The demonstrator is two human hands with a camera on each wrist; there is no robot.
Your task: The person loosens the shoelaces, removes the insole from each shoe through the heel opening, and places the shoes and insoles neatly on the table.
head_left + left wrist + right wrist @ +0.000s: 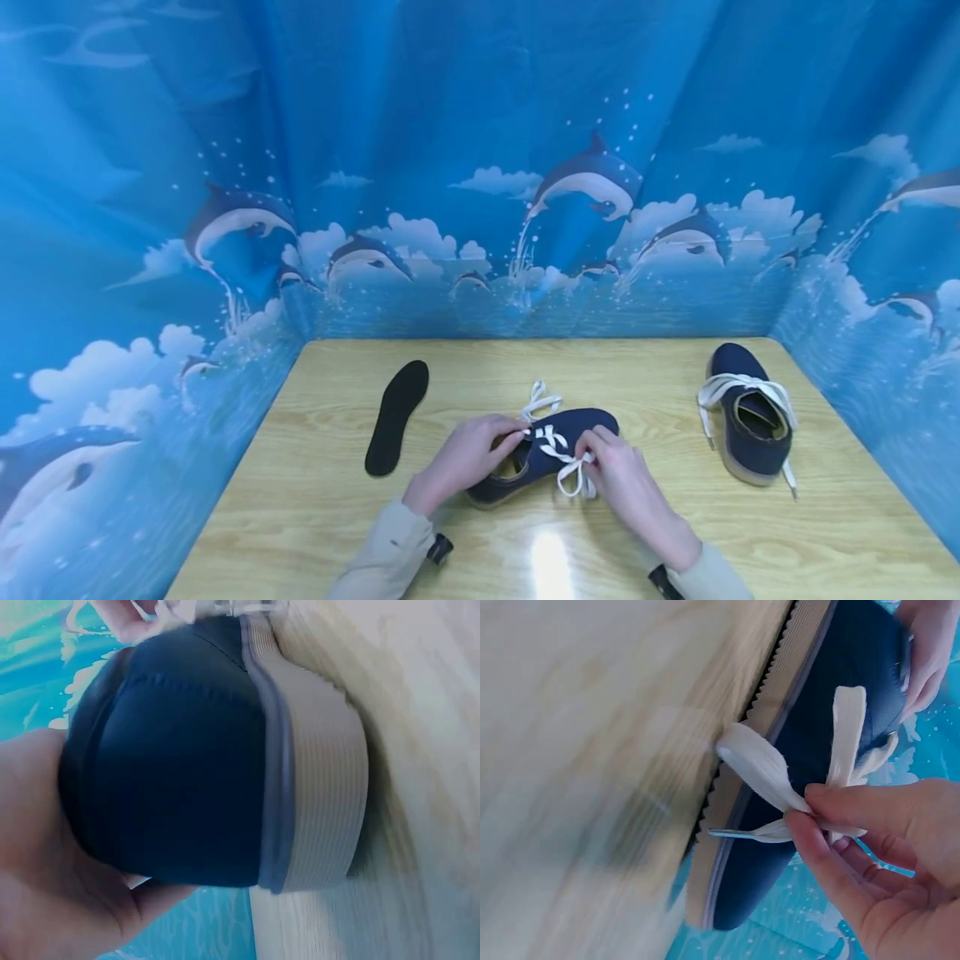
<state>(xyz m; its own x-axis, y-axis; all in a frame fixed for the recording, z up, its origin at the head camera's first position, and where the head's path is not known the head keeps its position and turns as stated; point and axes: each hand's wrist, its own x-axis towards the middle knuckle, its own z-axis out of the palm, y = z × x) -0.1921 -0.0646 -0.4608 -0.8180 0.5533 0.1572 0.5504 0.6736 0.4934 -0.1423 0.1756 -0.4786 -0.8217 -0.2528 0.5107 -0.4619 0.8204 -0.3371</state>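
Note:
A navy canvas shoe [581, 422] with white laces and a beige sole stands on the table in front of me, its toe pointing right. My left hand [468, 450] reaches over the shoe's opening and pinches its upper edge near the top eyelets; the exact fingertip contact is small in the head view. The heel of this shoe [180, 780] fills the left wrist view. Between thumb and index finger, my right hand [877, 855] pinches the white shoelace [761, 765], whose loop and tipped end hang out over the shoe's side. Another stretch of lace [538, 402] lies beyond the shoe.
A black insole [397, 417] lies flat to the left on the wooden table [315, 533]. At the right stands a second navy shoe [750, 425], its white laces loosely draped. A blue dolphin-print curtain [480, 167] surrounds the table's back and sides.

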